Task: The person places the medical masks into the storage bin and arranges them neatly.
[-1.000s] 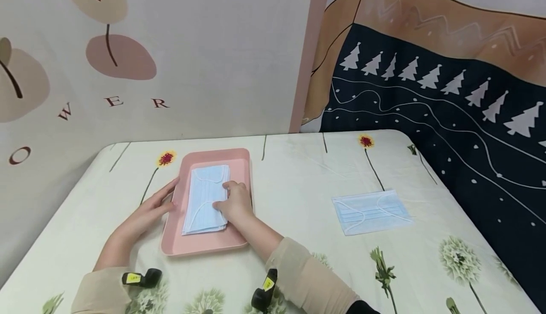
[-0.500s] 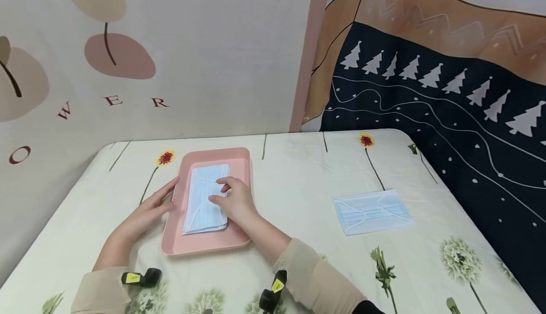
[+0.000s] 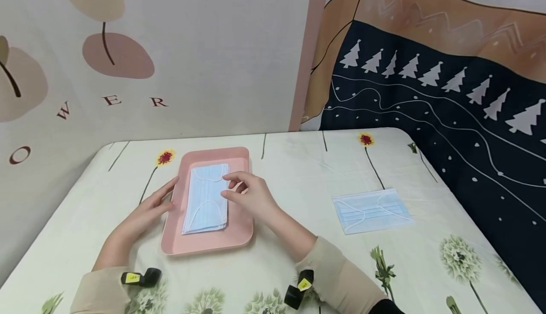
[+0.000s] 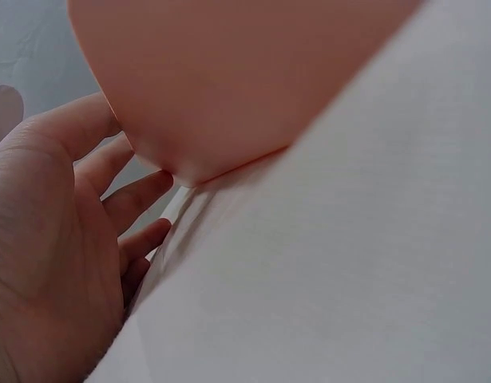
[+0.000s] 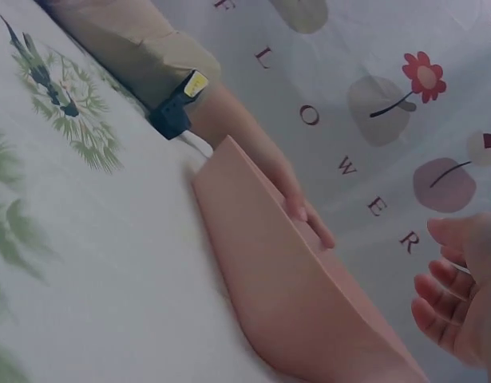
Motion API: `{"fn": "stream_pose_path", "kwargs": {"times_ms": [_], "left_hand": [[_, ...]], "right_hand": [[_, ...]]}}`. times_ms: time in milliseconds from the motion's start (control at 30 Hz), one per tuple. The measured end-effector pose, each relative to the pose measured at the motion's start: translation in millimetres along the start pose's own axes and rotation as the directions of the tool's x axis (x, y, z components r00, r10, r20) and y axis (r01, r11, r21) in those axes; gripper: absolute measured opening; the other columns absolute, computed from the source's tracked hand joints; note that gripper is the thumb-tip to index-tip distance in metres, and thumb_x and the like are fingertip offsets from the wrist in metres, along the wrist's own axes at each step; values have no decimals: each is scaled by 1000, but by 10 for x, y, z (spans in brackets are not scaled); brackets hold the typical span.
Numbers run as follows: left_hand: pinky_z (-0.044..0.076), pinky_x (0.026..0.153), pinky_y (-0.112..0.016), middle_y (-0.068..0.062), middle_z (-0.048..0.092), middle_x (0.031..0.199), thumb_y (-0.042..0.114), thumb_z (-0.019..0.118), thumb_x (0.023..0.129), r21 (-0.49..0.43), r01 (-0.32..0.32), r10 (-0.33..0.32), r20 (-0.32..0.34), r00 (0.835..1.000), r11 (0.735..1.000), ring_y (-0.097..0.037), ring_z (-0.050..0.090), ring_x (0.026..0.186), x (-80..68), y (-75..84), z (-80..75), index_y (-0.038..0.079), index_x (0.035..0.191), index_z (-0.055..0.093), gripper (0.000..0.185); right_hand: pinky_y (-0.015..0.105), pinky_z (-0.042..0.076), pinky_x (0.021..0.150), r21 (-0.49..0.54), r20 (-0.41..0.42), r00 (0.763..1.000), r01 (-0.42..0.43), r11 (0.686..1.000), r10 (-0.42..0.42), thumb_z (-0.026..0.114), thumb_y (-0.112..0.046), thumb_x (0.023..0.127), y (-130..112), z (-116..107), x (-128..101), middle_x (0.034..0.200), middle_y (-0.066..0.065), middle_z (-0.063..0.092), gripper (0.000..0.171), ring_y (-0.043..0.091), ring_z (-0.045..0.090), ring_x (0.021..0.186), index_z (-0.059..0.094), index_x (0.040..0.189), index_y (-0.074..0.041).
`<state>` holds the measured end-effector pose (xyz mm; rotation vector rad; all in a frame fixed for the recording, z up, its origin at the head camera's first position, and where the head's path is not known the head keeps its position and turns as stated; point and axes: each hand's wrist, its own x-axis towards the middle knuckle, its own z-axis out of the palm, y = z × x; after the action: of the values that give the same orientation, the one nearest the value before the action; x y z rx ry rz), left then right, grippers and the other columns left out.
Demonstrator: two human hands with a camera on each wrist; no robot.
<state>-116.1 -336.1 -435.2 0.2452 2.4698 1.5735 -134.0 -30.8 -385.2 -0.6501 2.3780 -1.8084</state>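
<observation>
A pink tray (image 3: 204,243) lies on the flowered tablecloth and holds a stack of light blue face masks (image 3: 204,202). My left hand (image 3: 151,207) rests flat on the cloth with its straight fingers against the tray's left rim (image 4: 189,167). My right hand (image 3: 247,193) hovers just above the tray's right side, fingers loosely bent, holding nothing. In the right wrist view the tray (image 5: 293,279) shows edge-on, with my right hand's fingers (image 5: 449,307) above it. One more blue mask (image 3: 371,210) lies flat on the cloth to the right.
A patterned wall hanging (image 3: 149,53) stands behind the table, and a dark cloth with white trees (image 3: 448,115) runs along its right edge. Bare tablecloth (image 3: 298,181) lies between the tray and the single mask.
My right hand has lifted off the mask stack and drawn back to the right, letting it go. The left hand and the tray have stayed put.
</observation>
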Motion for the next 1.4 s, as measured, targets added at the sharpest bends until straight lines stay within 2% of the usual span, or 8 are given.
{"fn": "stream_pose_path", "kwargs": {"times_ms": [233,500,733,967,1200,1400], "left_hand": [[6,107,-65,-18,8,158,16,58,96,-3,-7,7,2,1000,1000,-41,0,142,-4,11,-6,17,155,17,72],[5,107,-65,-17,8,158,14,58,96,-7,-13,13,-1,1000,1000,-40,0,142,-2,27,-18,14,155,15,73],[5,106,-66,-18,8,158,15,58,96,-5,-19,19,1,1000,1000,-42,-1,142,-25,15,-15,15,155,15,72],[6,106,-66,-19,9,158,16,58,97,-12,-22,23,7,1000,1000,-43,1,141,-17,20,-2,13,155,16,72],[6,106,-66,-17,9,158,17,59,96,-4,-12,12,2,1000,1000,-42,1,142,-7,23,-2,15,155,16,73],[7,106,-66,-17,8,158,17,58,96,2,-7,7,1,1000,1000,-42,0,142,-26,30,-8,16,155,16,73]], "right_hand": [[24,51,69,-87,49,996,76,993,-72,73,-14,86,11,-334,-91,96,4,63,32,10,58,78,67,117,-7],[32,53,73,-149,93,987,145,978,-132,73,-13,86,74,-753,-210,97,0,62,33,11,60,83,67,118,-9],[31,52,75,-199,149,975,193,961,-165,74,-13,85,181,-1117,-327,99,-2,63,33,11,62,84,67,117,-11],[35,52,80,-228,161,982,130,965,-95,74,-14,85,279,-1521,-469,104,1,64,36,13,62,89,66,120,-11],[36,50,84,-264,152,988,27,964,14,72,-16,87,416,-1897,-597,110,13,63,40,16,61,92,63,125,-11],[36,50,85,-318,146,989,12,948,37,71,-13,87,488,-2180,-699,111,14,63,43,18,62,94,59,128,-8]]}}
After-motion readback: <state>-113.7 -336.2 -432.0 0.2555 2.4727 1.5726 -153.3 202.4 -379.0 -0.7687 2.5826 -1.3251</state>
